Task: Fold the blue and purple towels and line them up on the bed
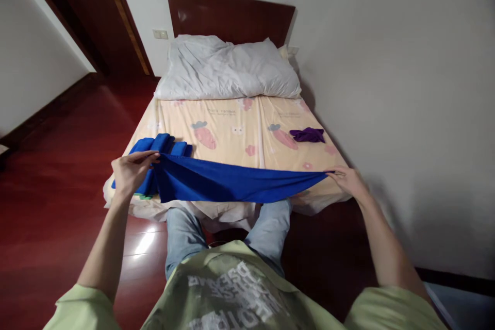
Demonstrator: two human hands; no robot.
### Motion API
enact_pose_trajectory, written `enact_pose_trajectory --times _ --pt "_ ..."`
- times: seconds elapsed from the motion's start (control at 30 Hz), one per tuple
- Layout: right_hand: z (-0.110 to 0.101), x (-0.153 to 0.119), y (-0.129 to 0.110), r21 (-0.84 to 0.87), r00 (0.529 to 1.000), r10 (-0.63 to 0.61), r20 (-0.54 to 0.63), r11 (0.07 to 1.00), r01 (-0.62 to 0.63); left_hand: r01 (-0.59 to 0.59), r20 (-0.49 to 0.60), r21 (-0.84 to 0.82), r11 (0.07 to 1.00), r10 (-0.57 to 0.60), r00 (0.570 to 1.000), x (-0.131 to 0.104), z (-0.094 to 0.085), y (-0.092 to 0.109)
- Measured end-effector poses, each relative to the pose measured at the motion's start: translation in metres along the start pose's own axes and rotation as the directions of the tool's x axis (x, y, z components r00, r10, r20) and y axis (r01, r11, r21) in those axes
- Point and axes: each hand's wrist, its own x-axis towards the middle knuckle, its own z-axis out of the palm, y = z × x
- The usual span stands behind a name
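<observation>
A long blue cloth (232,181) is stretched between my two hands above the near edge of the bed. My left hand (133,169) pinches its upper left corner, fingers closed. At the other end, my right hand (345,179) pinches the right corner. The cloth sags in the middle and hangs down at its left end. Several folded blue cloths (162,143) lie on the bed at the left, partly hidden behind my left hand and the held cloth. A crumpled purple cloth (307,135) rests on the right side of the bed.
The bed has a cream sheet (224,118) with carrot prints. A folded white quilt (228,69) lies at its far end, before a dark wooden headboard (232,15). A wall (406,113) runs along the right. My legs are at the bed's near edge.
</observation>
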Motion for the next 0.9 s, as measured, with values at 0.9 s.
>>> enact_pose_trajectory --times 0.9 --pt "-0.105 -0.017 -0.002 0.162 0.907 0.211 -0.364 0.973 -0.162 -0.008 0.240 -0.064 0.998 0.023 0.971 0.065 0.027 0.044"
